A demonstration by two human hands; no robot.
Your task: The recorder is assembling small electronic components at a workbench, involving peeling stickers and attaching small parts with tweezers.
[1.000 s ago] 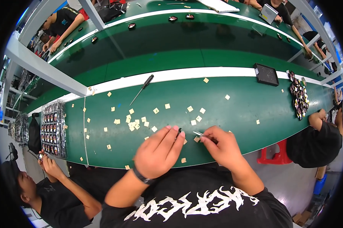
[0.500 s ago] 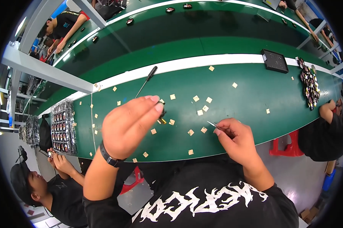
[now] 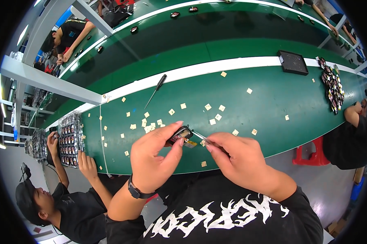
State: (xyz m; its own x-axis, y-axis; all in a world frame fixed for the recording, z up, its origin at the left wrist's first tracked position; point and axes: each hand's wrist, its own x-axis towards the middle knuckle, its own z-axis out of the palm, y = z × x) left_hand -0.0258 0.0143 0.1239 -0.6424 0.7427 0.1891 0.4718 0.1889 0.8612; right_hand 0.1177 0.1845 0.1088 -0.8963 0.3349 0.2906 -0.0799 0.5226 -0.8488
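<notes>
Between the thumb and fingers of my left hand [image 3: 157, 152] is a small black-framed electronic part [image 3: 180, 135] with a yellow tab at its lower side. My right hand [image 3: 236, 156] pinches metal tweezers [image 3: 200, 137]. Their tips meet the right edge of the part, though whether they grip anything there is too small to tell. Small cream-coloured square pieces [image 3: 212, 121] lie scattered on the green table [image 3: 269, 118] beyond and around both hands. A screwdriver [image 3: 156, 90] with a black handle rests farther back.
A black tray [image 3: 293, 63] stands at the back right, near a heap of small black parts [image 3: 332, 87]. Clear plastic trays of parts [image 3: 70, 140] are at the left, where a co-worker [image 3: 49, 203] reaches. A grey metal post and beam [image 3: 53, 79] rise at the back left.
My left hand has come down and right with the black part. My right hand has moved left, bringing the tweezers to it. The co-worker's hands have spread apart around the plastic trays.
</notes>
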